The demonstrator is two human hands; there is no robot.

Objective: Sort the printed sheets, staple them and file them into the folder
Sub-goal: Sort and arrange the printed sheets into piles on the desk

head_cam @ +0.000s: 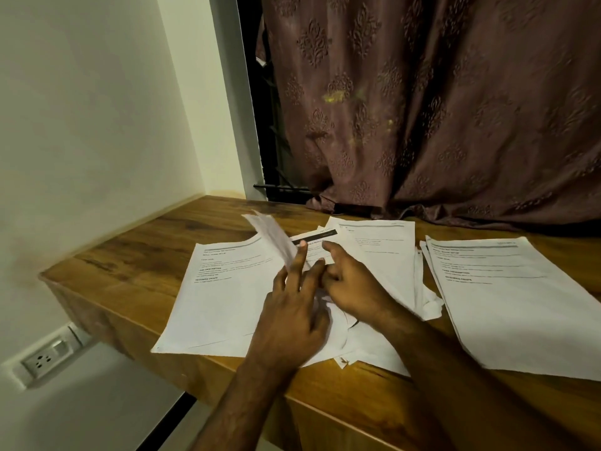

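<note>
Printed white sheets lie spread over a wooden desk. One sheet lies at the left, a loose middle pile lies behind my hands, and a neater stack lies at the right. My left hand lifts a blurred, raised sheet between its fingers. My right hand rests on the middle pile, its index finger stretched out and the other fingers curled on the paper. A page with a dark header bar shows just past my fingertips. No stapler or folder is in view.
A brown patterned curtain hangs behind the desk and touches its back edge. A white wall closes the left side, with a power socket below the desk edge. Bare wood shows at the desk's left corner and along the front edge.
</note>
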